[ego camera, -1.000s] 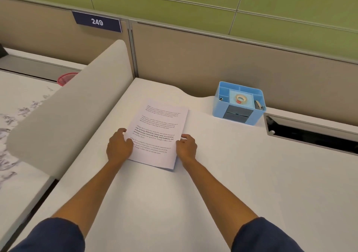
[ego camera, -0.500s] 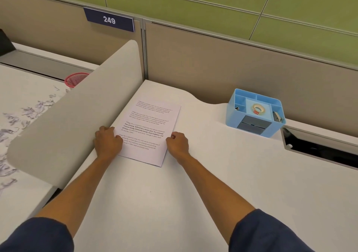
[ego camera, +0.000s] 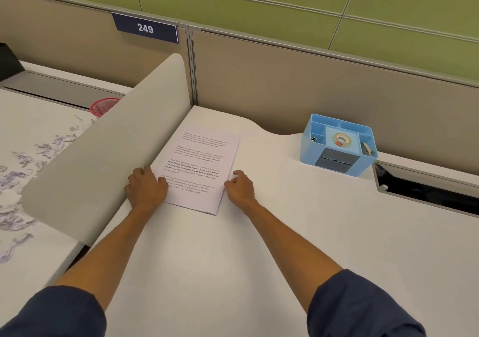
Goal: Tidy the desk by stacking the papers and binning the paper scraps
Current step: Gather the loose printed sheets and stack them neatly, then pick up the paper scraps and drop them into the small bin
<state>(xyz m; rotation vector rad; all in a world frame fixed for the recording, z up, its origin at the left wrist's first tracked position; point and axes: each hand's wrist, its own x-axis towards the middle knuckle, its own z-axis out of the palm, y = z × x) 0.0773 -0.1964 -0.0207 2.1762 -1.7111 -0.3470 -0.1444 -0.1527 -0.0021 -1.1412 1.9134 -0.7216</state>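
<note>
Beside the divider [ego camera: 103,165], each curled hand [ego camera: 146,190] [ego camera: 239,189] pinches the papers' [ego camera: 199,168] edges.

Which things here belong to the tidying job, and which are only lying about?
Job: papers, held at the sides by left hand and right hand; scraps; red bin.
Lying about: blue organizer, tape, sign.

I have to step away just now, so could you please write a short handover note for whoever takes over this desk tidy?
Left hand rests on the paper stack's left edge, fingers curled; right hand touches its right edge.
The stack lies squared on the desk beside the divider.
Done: papers stacked.
Left: paper scraps are strewn across the neighbouring desk; the red mesh bin stands behind them.
</note>
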